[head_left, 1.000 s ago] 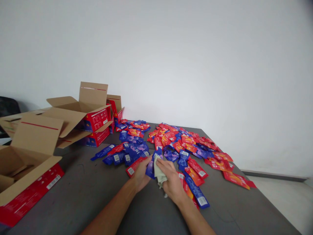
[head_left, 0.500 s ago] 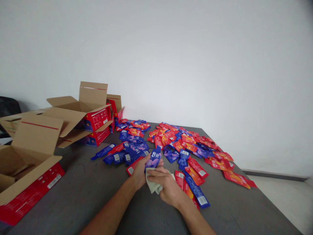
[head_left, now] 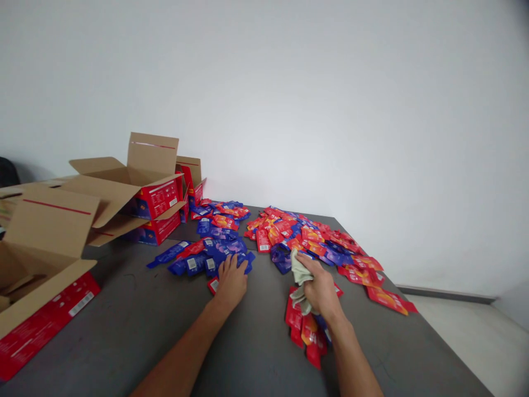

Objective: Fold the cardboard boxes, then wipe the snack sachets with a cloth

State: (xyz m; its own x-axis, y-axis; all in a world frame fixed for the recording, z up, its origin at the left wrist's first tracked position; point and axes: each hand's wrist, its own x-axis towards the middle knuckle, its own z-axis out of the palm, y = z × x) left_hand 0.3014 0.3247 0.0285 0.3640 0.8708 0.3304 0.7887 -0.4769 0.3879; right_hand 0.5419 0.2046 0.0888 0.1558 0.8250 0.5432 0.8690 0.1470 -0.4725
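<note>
Bare grey table [head_left: 136, 325] is lying open toward the near edge from the blue packet pile [head_left: 215, 255], where the left hand [head_left: 231, 282] is resting flat, fingers spread, while right of that pile the right hand [head_left: 320, 289] is gripping a crumpled pale cloth [head_left: 298, 275] over red packets [head_left: 303, 328].

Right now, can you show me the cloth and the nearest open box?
cloth [head_left: 298, 271], head view, on its upper fold above the fist.
nearest open box [head_left: 49, 220], head view, on its raised flap.
</note>
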